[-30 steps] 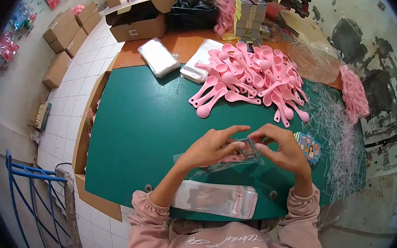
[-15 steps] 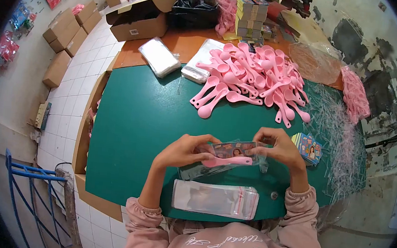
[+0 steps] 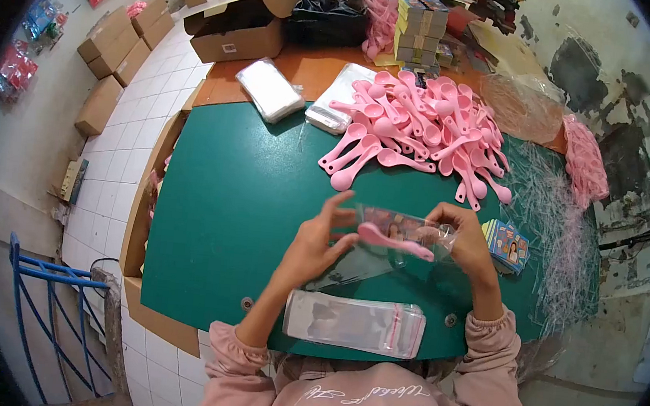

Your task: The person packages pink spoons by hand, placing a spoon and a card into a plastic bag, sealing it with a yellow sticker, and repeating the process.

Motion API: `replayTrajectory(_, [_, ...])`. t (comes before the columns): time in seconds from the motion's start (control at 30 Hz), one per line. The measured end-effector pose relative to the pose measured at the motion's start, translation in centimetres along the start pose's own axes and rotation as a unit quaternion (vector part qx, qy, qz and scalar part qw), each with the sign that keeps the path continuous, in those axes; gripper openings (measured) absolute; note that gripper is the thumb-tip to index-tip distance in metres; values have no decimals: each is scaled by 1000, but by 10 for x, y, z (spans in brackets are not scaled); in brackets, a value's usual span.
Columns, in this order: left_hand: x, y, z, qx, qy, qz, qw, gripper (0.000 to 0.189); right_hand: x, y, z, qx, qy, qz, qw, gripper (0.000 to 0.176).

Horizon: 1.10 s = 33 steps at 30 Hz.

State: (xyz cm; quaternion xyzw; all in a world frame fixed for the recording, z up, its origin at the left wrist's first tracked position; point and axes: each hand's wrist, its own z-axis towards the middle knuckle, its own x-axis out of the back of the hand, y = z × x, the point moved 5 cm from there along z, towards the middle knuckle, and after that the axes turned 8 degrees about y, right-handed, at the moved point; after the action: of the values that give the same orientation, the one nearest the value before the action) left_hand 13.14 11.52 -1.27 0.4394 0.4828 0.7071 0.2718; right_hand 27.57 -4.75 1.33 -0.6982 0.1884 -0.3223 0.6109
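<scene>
My right hand grips the right end of a clear plastic bag. Inside that bag are a pink spoon and a printed card, partly blurred by motion. At the bag's left end is my left hand, its fingers spread and holding nothing. Another clear plastic sleeve lies on the green tabletop under the hands. Closer to my body rests a stack of clear bags with a red-lined flap. Just right of my right hand sits a stack of blue printed cards.
A heap of pink spoons covers the table's far middle. Two packs of plastic bags, including a white-looking one, lie left of it. Banded card stacks and an open carton stand behind. Shredded clear plastic lines the right edge.
My left hand has let go of the bag and opened out to the left. My right hand keeps hold, and the bagged spoon and card have shifted slightly right and tilted.
</scene>
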Motion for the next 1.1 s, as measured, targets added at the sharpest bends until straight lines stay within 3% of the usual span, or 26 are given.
replayTrajectory(0.03, [-7, -1, -6, 0, -3, 1, 1000, 58, -3, -5, -3, -1, 2, 1, 1000, 15])
replayTrajectory(0.1, [-21, -12, -22, 140, -6, -204, 969, 56, -10, -23, -10, 84, 38, -65, 994, 23])
replayTrajectory(0.13, [-33, -9, -34, 223, -77, -370, 899, 60, -21, -31, -15, 151, -27, -110, 982, 35])
replayTrajectory(0.17, [-34, -4, -40, 227, -76, -369, 898, 60, -26, -31, -20, 149, -28, -108, 983, 35])
replayTrajectory(0.23, [-40, 1, -52, 306, -79, -477, 820, 64, -48, -33, -36, 163, -159, -110, 967, 38])
replayTrajectory(0.27, [-37, 1, -56, 332, -59, -466, 818, 67, -54, -38, -41, 219, -183, -131, 949, 42])
replayTrajectory(0.4, [-38, -7, -67, 304, -65, -383, 870, 61, -58, -23, -44, 197, -139, -216, 946, 37])
replayTrajectory(0.47, [-38, -4, -69, 285, -69, -362, 885, 61, -63, -18, -45, 232, -168, -306, 908, 26])
replayTrajectory(0.7, [-36, -5, -73, 288, -115, -282, 908, 58, -76, -14, -54, 279, -203, -315, 884, 24])
replayTrajectory(0.8, [-34, -4, -73, 273, -100, -263, 920, 58, -80, -16, -55, 300, -190, -311, 882, 24])
replayTrajectory(0.9, [-31, -3, -69, 295, -60, -321, 898, 57, -84, -21, -58, 345, -143, -340, 863, 22])
replayTrajectory(0.97, [-28, -3, -67, 282, -44, -329, 900, 61, -88, -22, -62, 406, -111, -414, 807, 22])
replayTrajectory(1.0, [-29, -4, -66, 279, -43, -328, 901, 61, -89, -23, -63, 409, -110, -414, 805, 22])
replayTrajectory(1.1, [-28, -3, -63, 216, -15, -291, 932, 63, -92, -27, -64, 430, -106, -411, 797, 22])
